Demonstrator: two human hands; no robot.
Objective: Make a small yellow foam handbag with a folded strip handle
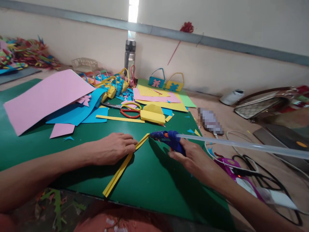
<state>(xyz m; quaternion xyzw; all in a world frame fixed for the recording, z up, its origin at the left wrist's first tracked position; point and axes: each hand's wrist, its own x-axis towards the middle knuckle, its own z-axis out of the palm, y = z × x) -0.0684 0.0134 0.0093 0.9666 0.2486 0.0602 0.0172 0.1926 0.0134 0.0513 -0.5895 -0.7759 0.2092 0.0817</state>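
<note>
My left hand (120, 147) is closed on a folded yellow paper strip (118, 175), pressing it near its middle on the green mat (91, 180). The strip runs from the mat's front edge up to the right. In my right hand (190, 154) is a blue glue gun (169, 137), its nozzle at the strip's far end. A long clear glue stick (231, 144) juts from the gun's back to the right. Beyond my hands lie a folded yellow paper piece (153, 114), red and yellow-handled scissors (131, 110) and a flat yellow strip (120, 119).
Pink sheets (48, 100) and blue sheets (72, 112) cover the mat's left. Several small paper bags (112, 90) are heaped behind, near a bottle (130, 56). At right lie a purple power strip (229, 164), black cables (267, 175) and a handbag (260, 104).
</note>
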